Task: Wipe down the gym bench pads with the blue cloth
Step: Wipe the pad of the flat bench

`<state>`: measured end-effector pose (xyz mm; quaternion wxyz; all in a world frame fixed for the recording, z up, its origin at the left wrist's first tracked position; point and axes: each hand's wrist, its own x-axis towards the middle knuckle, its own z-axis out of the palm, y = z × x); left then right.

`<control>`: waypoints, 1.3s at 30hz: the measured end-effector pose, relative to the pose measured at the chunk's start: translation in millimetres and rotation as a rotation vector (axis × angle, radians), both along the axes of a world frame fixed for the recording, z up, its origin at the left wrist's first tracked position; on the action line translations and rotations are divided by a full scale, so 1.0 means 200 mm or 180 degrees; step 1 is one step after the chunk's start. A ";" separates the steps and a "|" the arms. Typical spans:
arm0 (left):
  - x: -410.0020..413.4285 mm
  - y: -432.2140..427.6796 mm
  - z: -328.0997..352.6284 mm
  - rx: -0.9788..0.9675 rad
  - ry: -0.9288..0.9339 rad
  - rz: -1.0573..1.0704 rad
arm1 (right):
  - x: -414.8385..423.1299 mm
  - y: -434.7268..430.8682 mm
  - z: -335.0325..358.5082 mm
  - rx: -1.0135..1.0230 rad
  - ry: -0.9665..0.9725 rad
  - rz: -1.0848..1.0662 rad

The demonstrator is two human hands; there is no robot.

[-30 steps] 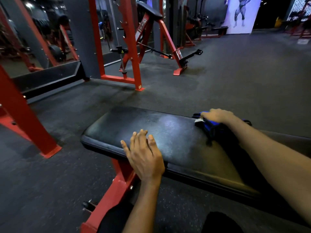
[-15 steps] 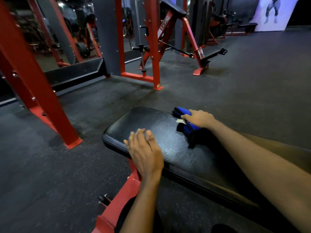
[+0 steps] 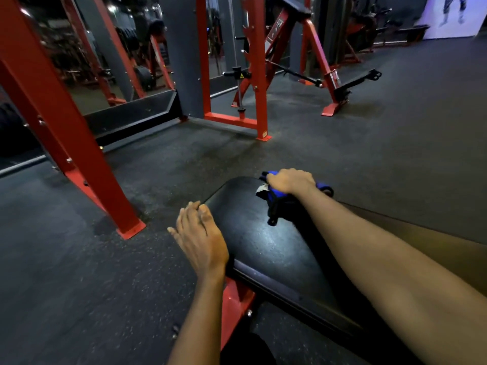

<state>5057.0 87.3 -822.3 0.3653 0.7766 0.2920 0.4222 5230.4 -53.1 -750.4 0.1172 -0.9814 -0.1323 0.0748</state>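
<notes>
Right hand (image 3: 290, 181) lay knuckles-up at the far corner of the black bench pad (image 3: 263, 246), its fingers curled down round the bunched blue cloth (image 3: 276, 198) and pressing it against the vinyl. A small white tag (image 3: 262, 189) and a dark cord (image 3: 272, 219) stuck out from under the palm. The left hand (image 3: 201, 238) rested flat on the pad's near edge, fingers straight and together, holding nothing; it looked to me like a brace. From where I stood, the stroke in hand seemed to be a pass across the end of the pad, with the long stretch toward the person's body probably yet to come. To do it well, I judged, the cloth wanted spreading wider under the palm rather than balling up, with even pressure, overlapping strokes carried over the rounded edge, and the bracing hand lifted clear before its own patch was wiped.
</notes>
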 end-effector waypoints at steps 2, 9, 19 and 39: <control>0.00 0.00 0.00 -0.0030 -0.0039 -0.0031 | 0.03 0.08 0.00 0.0040 -0.0014 0.0131; 0.00 0.00 0.01 -0.0039 -0.0020 -0.0070 | 0.06 -0.12 -0.06 0.0113 0.0121 0.0368; 0.02 0.02 -0.02 0.0072 -0.0098 -0.0014 | 0.17 0.46 -0.01 -0.0052 0.0068 0.0565; -0.02 0.05 -0.01 -0.0354 -0.0525 -0.0200 | -0.08 0.72 -0.04 -0.0389 -0.0356 0.1532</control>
